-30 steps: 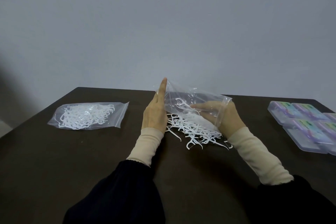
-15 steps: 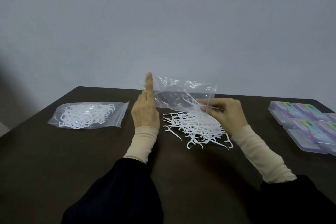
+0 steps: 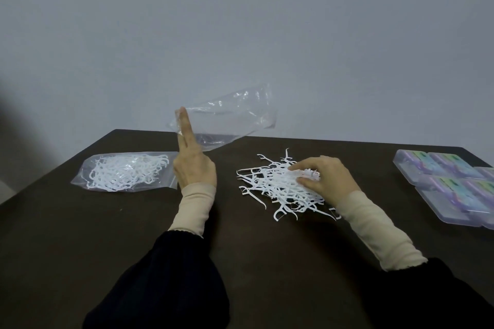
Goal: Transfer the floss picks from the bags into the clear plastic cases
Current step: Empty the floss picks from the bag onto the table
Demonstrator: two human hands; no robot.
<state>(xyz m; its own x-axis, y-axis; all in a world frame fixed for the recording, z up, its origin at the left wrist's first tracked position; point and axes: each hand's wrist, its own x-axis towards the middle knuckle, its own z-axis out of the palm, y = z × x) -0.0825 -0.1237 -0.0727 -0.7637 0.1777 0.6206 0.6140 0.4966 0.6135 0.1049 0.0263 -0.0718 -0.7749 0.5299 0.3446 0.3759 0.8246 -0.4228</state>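
White plastic floss picks [image 3: 283,187] lie in a loose tangled heap on the dark table [image 3: 80,235] in my one head view, between my two hands. I judge them very light, thin and springy, with hooked heads that snag one another, so I would pinch a small bunch by the straight handles rather than scoop at the pile. My right hand [image 3: 324,181] rests on the right side of the heap with its fingers curled into the picks, gathering some. My left hand [image 3: 193,168] holds the emptied clear bag [image 3: 227,120] up off the table, pinched at one corner, the forefinger straight along it; the film is limp and slippery and hangs crumpled. A second bag [image 3: 125,172], full, lies flat just to the left of that hand. I count two bags and one loose heap; the picks are too many and too tangled to count. The clear plastic cases [image 3: 449,181] sit closed, well to the right; I count about five, the edge cutting some off.
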